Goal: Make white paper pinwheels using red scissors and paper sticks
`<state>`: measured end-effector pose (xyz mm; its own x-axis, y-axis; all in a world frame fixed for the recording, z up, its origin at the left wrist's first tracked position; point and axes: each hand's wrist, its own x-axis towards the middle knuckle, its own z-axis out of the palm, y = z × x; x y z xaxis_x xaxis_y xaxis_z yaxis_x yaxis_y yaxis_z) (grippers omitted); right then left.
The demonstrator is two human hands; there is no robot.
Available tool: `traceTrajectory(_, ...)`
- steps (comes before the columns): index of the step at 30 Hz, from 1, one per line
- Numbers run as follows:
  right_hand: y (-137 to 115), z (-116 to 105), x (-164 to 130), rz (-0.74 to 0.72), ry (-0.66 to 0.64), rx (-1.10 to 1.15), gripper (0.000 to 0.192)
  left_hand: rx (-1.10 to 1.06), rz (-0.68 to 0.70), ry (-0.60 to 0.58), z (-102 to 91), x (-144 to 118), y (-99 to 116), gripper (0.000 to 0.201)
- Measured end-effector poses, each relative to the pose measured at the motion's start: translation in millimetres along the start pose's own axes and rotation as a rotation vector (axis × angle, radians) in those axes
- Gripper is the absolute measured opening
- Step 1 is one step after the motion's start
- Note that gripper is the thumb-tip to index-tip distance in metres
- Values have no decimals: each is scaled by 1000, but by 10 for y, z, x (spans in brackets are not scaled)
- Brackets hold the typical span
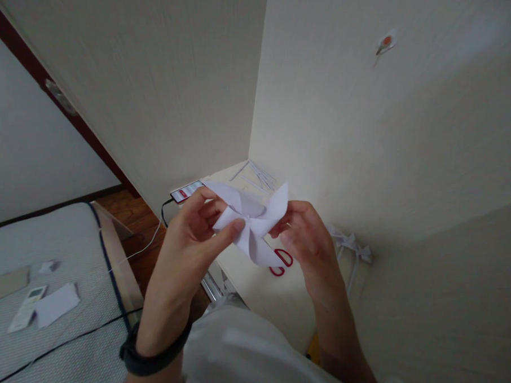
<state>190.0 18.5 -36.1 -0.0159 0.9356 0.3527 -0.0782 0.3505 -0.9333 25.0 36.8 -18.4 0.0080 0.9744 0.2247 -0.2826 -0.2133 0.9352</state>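
Observation:
A white paper pinwheel (257,228) with curled blades is held up between my hands, above a small white table (260,293). My left hand (206,224) pinches it, the thumb lying near its centre and the fingers behind. At the right blade, my right hand (306,234) has its fingers bent against the paper; its fingertips are partly hidden behind it. Below the pinwheel lie scissors with red handles (285,258), their blades out of sight. Thin white sticks (261,177) rest at the table's far corner.
A lit phone (188,191) with a cable lies at the table's left edge. More white folded paper pieces on sticks (351,244) lie to the right by the wall. On the left, a bed (71,244) bears paper (57,304) and a white remote (27,309). Walls meet behind the table.

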Motion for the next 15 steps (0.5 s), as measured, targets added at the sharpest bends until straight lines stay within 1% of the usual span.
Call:
traceTrajectory(3, 130, -96, 55, -19, 32, -60, 20, 40, 30, 40, -83, 52, -19, 23)
traceTrajectory(5, 300, -210, 120, 14, 65, -145, 20, 40, 44, 75, -137, 80, -19, 23)
traceTrajectory(6, 412, -287, 156, 44, 103, -225, 21, 30, 52, 97, -163, 92, -15, 23)
traceTrajectory(8, 687, -473, 216, 172, 140, -505, 24, -2, 69, 136, -213, 113, -5, 22)
traceTrajectory(10, 1014, -674, 234, 256, 169, -630, 24, -34, 84, 169, -261, 132, 3, 23)
traceTrajectory(12, 1365, -841, 183, 347, 183, -747, 20, -50, 96, 202, -307, 147, 5, 24)
traceTrajectory(13, 1541, -899, 127, 398, 171, -806, 21, -53, 100, 216, -328, 153, 4, 23)
traceTrajectory(15, 1871, -952, -34, 497, 104, -911, 25, -47, 113, 242, -369, 164, 1, 23)
